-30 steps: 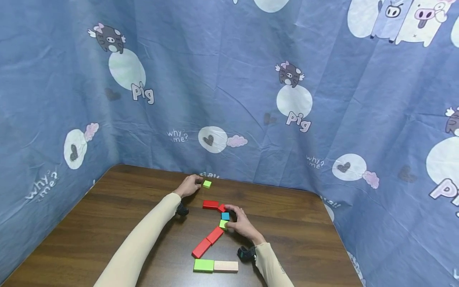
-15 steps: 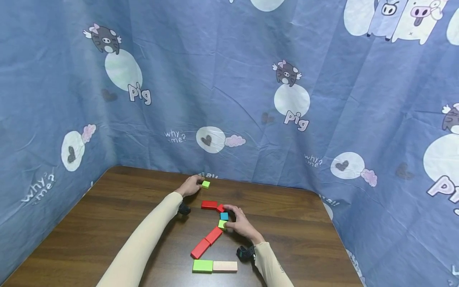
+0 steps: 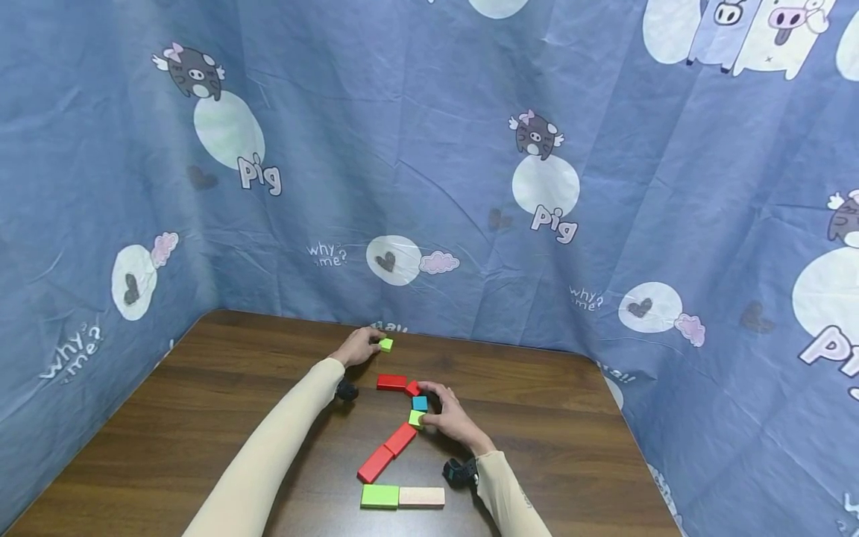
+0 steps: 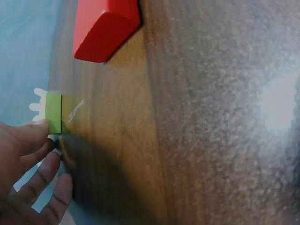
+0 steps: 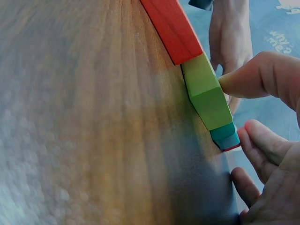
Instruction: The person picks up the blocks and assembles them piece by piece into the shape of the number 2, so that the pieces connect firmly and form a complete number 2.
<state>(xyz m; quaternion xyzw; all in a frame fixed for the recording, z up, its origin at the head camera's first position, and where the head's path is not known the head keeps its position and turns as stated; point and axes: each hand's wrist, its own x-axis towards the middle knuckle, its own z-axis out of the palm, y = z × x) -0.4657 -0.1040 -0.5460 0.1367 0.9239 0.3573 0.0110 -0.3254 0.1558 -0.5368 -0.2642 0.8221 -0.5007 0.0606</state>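
At the far side of the table, my left hand (image 3: pixel 358 346) has thumb and index finger at the left end of a small green block (image 4: pixel 54 112). The pinch is partly hidden. My right hand (image 3: pixel 451 419) lies along the right side of a bent row, its fingers spread. In the right wrist view its thumb touches a light green block (image 5: pixel 206 89). Its index finger is close to the blue block (image 3: pixel 419 403) and the small red block (image 3: pixel 412 388) beyond. A longer red block (image 3: pixel 391 382) continues the row to the left.
Two red blocks (image 3: pixel 387 452) run diagonally nearer to me from the row. A green block (image 3: pixel 379 496) and a pale wood block (image 3: pixel 421 497) lie end to end in front. A blue patterned curtain (image 3: pixel 429 186) hangs behind the wooden table (image 3: pixel 550 418).
My left hand has moved right and closed the small gap to the far green block. My right hand stays at the row. The head view has shifted slightly.
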